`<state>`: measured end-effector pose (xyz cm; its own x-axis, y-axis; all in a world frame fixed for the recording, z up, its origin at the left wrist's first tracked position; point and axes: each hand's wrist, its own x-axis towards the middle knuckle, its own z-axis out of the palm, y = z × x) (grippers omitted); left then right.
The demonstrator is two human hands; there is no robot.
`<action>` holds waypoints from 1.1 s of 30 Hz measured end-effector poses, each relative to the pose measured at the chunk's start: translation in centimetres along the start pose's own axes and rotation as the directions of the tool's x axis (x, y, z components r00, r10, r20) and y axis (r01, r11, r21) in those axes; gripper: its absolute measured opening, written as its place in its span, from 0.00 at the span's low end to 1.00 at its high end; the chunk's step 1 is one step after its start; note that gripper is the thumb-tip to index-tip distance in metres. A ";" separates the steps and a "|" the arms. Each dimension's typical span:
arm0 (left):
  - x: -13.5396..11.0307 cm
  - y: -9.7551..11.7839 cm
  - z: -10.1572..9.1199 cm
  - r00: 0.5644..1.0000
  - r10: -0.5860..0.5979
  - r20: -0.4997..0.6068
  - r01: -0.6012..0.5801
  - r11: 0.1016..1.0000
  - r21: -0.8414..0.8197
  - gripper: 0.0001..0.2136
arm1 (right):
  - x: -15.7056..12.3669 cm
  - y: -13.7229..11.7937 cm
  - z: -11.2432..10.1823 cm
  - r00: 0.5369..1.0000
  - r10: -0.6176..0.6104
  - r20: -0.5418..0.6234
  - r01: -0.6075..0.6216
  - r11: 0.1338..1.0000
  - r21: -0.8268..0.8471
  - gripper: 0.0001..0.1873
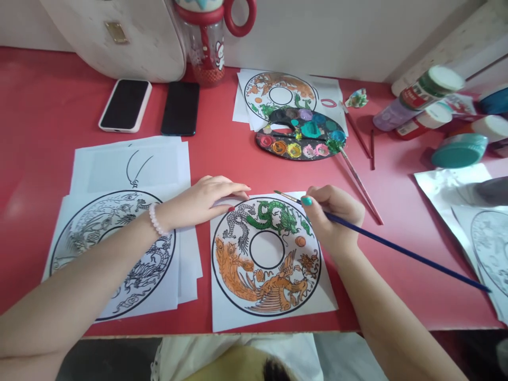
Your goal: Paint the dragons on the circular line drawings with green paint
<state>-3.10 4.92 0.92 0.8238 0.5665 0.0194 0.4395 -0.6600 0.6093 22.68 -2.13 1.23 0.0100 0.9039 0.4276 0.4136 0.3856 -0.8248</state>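
Observation:
My right hand (337, 214) is closed round a long blue paintbrush (397, 246), whose tip points left above the upper edge of a square sheet (228, 312). A ring drawing on that sheet shows an orange phoenix (278, 293) and a partly green dragon (273, 214); part of the dragon's body is uncoloured. Fingers stretched out, my left hand (206, 201) rests by the sheet's upper left corner and holds nothing. Beyond the sheet lies a black paint palette (286, 150) with several colours in its wells. A second paintbrush (361, 185) leans on the palette's green paint.
Uncoloured printed sheets (184, 174) lie under my left forearm. Two phones (125, 105), a drinking bottle (204, 47) and a white bag (119, 47) stand or lie at the back left. Paint bottles (420, 98) and a teal-green jar (460, 151) crowd the right side.

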 end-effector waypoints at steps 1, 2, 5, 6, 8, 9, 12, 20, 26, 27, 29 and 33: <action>0.0 0.1 0.1 1.000 0.010 0.001 -0.010 1.000 0.022 0.18 | 0.0 -0.4 -0.1 0.999 0.010 0.041 -0.010 1.000 0.004 0.14; 0.0 0.2 0.2 1.000 0.023 0.000 -0.023 0.999 0.045 0.18 | -0.1 -0.8 -0.2 0.997 0.016 0.081 -0.017 1.000 0.003 0.13; 0.0 0.4 0.3 0.997 0.076 -0.003 -0.075 0.991 0.115 0.18 | -0.8 -1.9 -0.3 0.987 0.012 0.159 -0.018 0.999 0.040 0.16; 0.0 0.5 0.4 0.995 0.095 -0.003 -0.094 0.987 0.134 0.18 | -1.2 -2.3 -0.3 0.989 0.031 0.145 -0.041 0.997 0.071 0.17; -0.1 0.5 0.5 0.992 0.128 -0.001 -0.126 0.979 0.161 0.18 | -2.2 -2.9 -0.2 0.993 0.112 0.039 -0.117 0.984 0.136 0.16; -0.1 0.4 0.6 0.990 0.140 -0.001 -0.138 0.975 0.173 0.18 | -2.7 -3.3 0.0 0.985 0.170 -0.029 -0.164 0.975 0.149 0.13; -0.1 0.4 0.9 0.983 0.183 -0.021 -0.175 0.962 0.209 0.18 | -4.3 -4.5 0.8 0.928 0.296 -0.228 -0.256 0.948 0.190 0.13; -0.1 0.7 1.3 0.969 0.243 -0.036 -0.228 0.944 0.239 0.33 | -7.5 -5.9 3.5 0.944 0.156 -0.290 -0.137 0.987 0.084 0.12; -0.2 0.9 1.2 0.970 0.243 -0.002 -0.235 0.940 0.247 0.33 | -8.2 -5.1 4.1 0.984 0.074 -0.165 -0.069 0.997 0.031 0.12; -0.1 0.9 1.2 0.972 0.237 0.001 -0.230 0.943 0.242 0.33 | -8.2 -5.1 4.1 0.986 0.065 -0.152 -0.062 0.998 0.028 0.12; -0.1 0.9 1.2 0.975 0.224 0.007 -0.219 0.948 0.232 0.33 | -8.2 -5.1 4.1 0.991 0.049 -0.121 -0.048 0.999 0.011 0.12; -0.1 0.9 1.1 0.979 0.204 0.018 -0.203 0.957 0.209 0.33 | -8.2 -5.2 4.0 0.994 0.042 -0.098 -0.048 0.997 -0.056 0.14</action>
<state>-2.42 3.69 0.56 0.9025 0.4111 0.1287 0.3280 -0.8495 0.4132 16.80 -10.78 0.51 0.1166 0.8968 0.4268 0.4631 0.3311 -0.8221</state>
